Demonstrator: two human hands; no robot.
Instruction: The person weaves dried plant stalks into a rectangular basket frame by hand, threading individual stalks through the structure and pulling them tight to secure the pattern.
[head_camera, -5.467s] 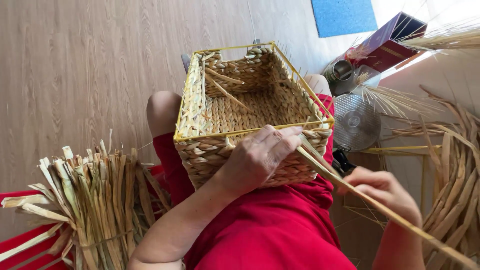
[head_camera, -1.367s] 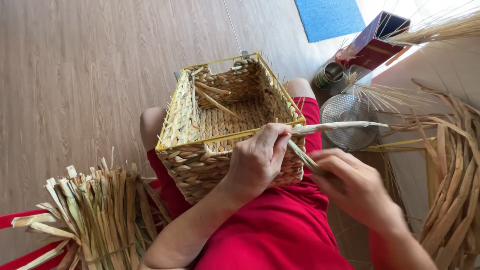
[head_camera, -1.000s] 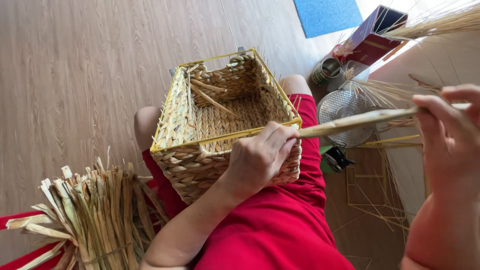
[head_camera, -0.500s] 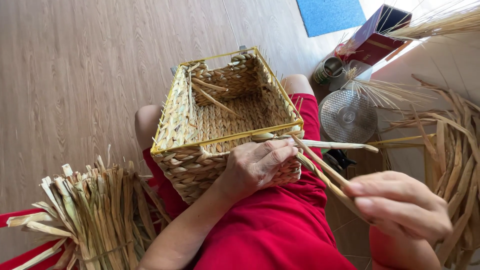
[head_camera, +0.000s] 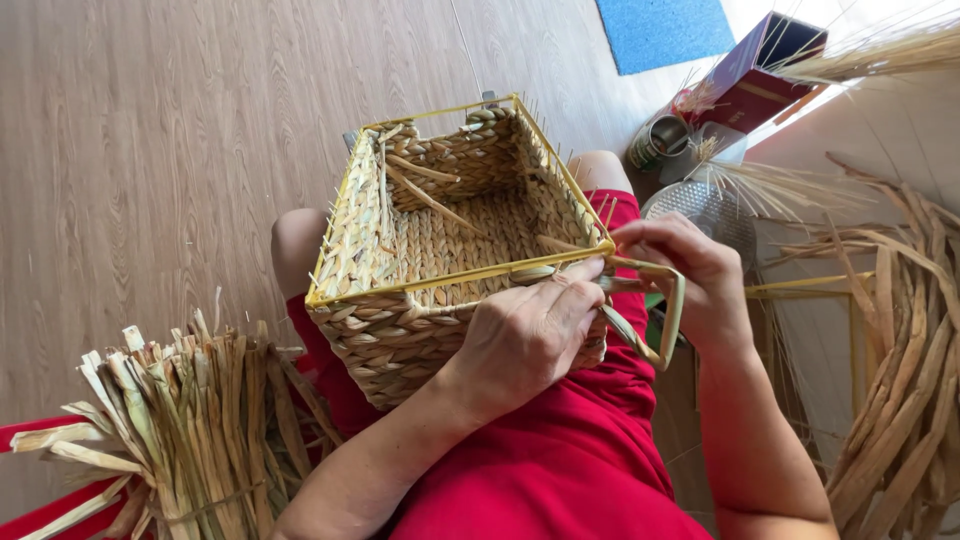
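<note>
While left hand pins the basket rim, right hand pinches the looped strand: keep tension even, pull snug.

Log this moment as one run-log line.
left hand: pressing basket rim | right hand: pinching looped strand at rim | basket: on lap | reed bundle: floor, left

One package shows: a dark red carton, oblong and box-shaped, lying tilted on the floor at the upper right, just beside a small round tin; its open end, dark inside, faces the upper right corner; pale printed patches mark its red side, too small to make out; no signs or screens appear.
</note>
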